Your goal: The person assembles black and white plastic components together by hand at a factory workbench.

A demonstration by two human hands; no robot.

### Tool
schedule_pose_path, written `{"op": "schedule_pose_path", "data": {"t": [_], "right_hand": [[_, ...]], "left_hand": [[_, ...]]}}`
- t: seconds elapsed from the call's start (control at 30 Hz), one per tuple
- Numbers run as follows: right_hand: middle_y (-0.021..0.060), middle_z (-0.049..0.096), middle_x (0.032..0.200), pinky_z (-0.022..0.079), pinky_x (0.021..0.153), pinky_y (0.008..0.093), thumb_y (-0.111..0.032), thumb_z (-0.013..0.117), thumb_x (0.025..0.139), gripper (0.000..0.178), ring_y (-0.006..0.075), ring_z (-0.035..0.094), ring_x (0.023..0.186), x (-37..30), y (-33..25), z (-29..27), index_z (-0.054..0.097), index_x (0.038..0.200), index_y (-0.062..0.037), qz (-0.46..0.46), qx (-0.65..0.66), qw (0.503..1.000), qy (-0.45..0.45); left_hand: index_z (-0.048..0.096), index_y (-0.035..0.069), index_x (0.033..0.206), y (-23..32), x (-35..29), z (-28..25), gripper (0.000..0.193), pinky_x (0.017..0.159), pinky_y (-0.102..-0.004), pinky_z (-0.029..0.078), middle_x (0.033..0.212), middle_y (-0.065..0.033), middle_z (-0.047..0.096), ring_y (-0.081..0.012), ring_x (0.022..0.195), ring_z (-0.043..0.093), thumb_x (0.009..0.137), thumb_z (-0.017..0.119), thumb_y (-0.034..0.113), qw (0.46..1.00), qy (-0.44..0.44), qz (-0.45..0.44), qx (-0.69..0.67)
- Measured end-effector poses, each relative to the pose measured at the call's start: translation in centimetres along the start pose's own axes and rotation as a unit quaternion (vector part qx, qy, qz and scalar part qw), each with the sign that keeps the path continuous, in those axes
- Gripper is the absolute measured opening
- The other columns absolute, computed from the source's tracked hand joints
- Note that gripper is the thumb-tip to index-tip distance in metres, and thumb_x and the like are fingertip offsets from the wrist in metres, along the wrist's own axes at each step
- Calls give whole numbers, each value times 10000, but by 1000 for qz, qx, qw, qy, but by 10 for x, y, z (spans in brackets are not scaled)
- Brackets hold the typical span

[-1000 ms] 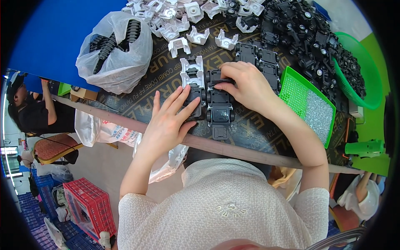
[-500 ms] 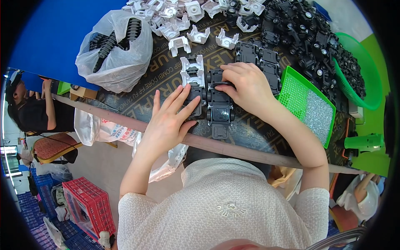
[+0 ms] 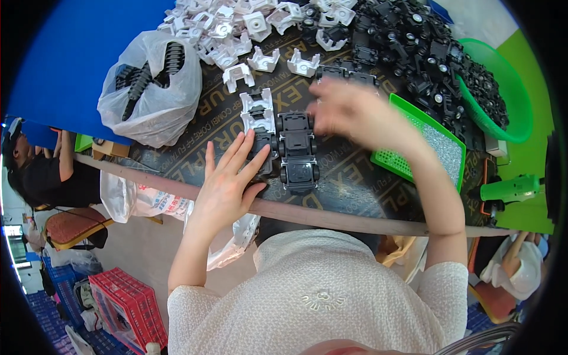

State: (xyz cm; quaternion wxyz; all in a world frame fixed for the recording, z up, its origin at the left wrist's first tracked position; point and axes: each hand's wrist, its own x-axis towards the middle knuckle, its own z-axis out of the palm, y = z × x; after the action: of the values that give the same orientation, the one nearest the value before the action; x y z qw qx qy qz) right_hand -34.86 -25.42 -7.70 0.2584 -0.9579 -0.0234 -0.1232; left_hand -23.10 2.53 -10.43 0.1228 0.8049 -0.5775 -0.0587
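My left hand (image 3: 228, 180) lies with fingers spread, its fingertips on a black toy vehicle chassis (image 3: 264, 147). White plastic shells (image 3: 258, 112) stand in line at the far end of that chassis. Just right of it, a longer black chassis with wheels (image 3: 298, 151) rests lengthwise on the table. My right hand (image 3: 352, 112) is smeared by motion, raised to the right of the longer chassis. Whether its fingers hold anything does not show. Behind it, more black chassis (image 3: 355, 76) are partly covered by the hand.
White shells (image 3: 228, 26) lie heaped at the back, beside a large pile of black wheeled parts (image 3: 408, 53). A plastic bag of black parts (image 3: 155, 89) stands left. At right are a green tray with small metal pieces (image 3: 441, 148), a green basket (image 3: 515, 94) and a green power tool (image 3: 510, 188).
My right hand has let go of the longer chassis and swung to the right, now blurred. My left hand keeps its place on the shorter chassis. The whole view has shifted slightly.
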Motion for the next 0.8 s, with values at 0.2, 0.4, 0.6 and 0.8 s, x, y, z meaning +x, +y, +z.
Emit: {"op": "schedule_pose_path", "data": {"t": [0.2,0.4,0.6,0.8], "right_hand": [[164,686,1117,525,910,404,-125,715,833,377,327,658,1039,16,161,-42,634,1196,-59,246,-202,947,44],[151,599,1140,501,956,425,-96,808,702,490,357,575,1098,16,165,-23,637,1160,-73,248,-311,912,94],[142,550,1097,518,908,424,5,795,641,502,351,576,1087,-30,54,-67,629,1108,-75,253,-133,938,195],[186,500,1148,481,882,419,136,627,627,376,399,542,1073,-136,-52,-13,549,951,-38,220,-2,964,150]], "left_hand": [[524,72,1394,3,19,-31,726,1179,-545,205,1509,-139,458,-346,1425,386,685,501,-85,990,26,64,-120],[671,30,1154,25,151,-29,313,877,-390,521,1057,-172,690,-319,985,667,847,638,81,959,121,102,-234],[745,26,1014,38,328,27,508,819,-393,550,940,-176,732,-320,885,706,728,816,439,997,-26,69,0],[755,30,1018,57,376,44,659,779,-393,554,969,-156,741,-265,827,702,598,910,514,967,-233,37,98]]}}
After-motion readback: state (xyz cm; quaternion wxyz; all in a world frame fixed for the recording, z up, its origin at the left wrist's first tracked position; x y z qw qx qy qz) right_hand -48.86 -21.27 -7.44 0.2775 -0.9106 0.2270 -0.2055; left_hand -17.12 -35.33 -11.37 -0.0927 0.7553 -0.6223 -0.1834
